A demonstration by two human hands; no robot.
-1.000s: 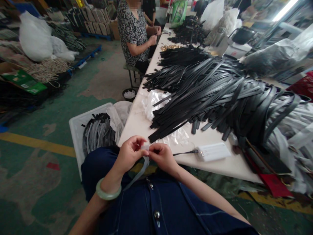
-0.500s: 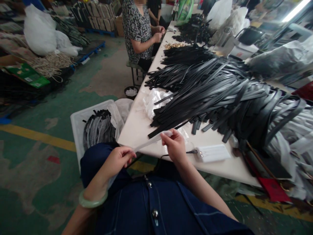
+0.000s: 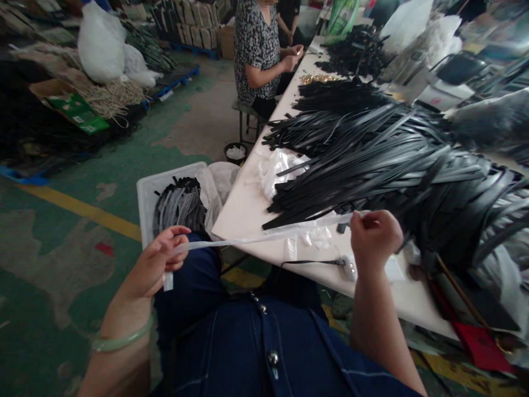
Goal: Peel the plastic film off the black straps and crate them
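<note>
A long, translucent white plastic strip [image 3: 264,237] is stretched across in front of me, above my lap and the table's near corner. One end runs through the closed fingers of my left hand [image 3: 163,256], and a short tail hangs below them. My right hand [image 3: 376,237] pinches the other end in a fist over the table edge. Just beyond the strip lies a large heap of black straps [image 3: 351,160], with crumpled clear plastic [image 3: 281,168] beside it. A white plastic bin [image 3: 144,201] holding black straps in clear sleeves [image 3: 179,201] stands left of the table.
The white table [image 3: 237,220] stretches away from me. A white power strip [image 3: 350,268] with a black cable lies near its front edge. A co-worker [image 3: 258,55] sits farther along its left side. A small black bucket [image 3: 235,153] stands on the floor. Loaded pallets [image 3: 173,85] stand at the left.
My hands have spread apart, the right one moving right and the left one moving left, so a longer length of strip is drawn out between them. The view has shifted slightly leftward.
</note>
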